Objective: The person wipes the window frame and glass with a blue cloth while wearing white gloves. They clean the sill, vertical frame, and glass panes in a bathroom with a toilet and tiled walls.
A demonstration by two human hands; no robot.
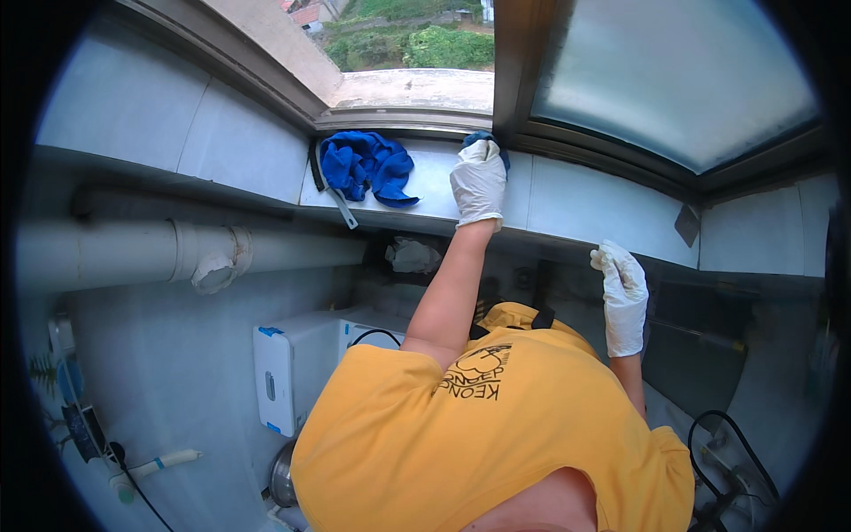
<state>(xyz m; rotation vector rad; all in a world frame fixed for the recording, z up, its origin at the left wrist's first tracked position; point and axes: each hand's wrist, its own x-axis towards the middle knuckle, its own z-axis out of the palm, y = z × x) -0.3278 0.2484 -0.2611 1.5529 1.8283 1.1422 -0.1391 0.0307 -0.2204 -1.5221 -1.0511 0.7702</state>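
My left hand (479,179), in a white disposable glove, is on the windowsill, closed on a dark blue cloth (480,137) pressed against the bottom of the window frame. Left of it a bright blue cloth (365,166) lies crumpled on the tiled sill. Beside that cloth rests a slim tool with a grey handle (344,209) and a dark head, partly covered; it looks like a brush. My right hand (621,296), also gloved in white, is raised in front of the sill's edge at the right, its fingers bent together, with nothing visible in them.
A sliding window with a frosted pane (671,80) stands above the tiled sill (585,199); its left part is open. A thick white pipe (133,253) runs below the sill at left. A white box-shaped appliance (276,379), a shower fitting (126,469) and black hoses (738,432) are lower down.
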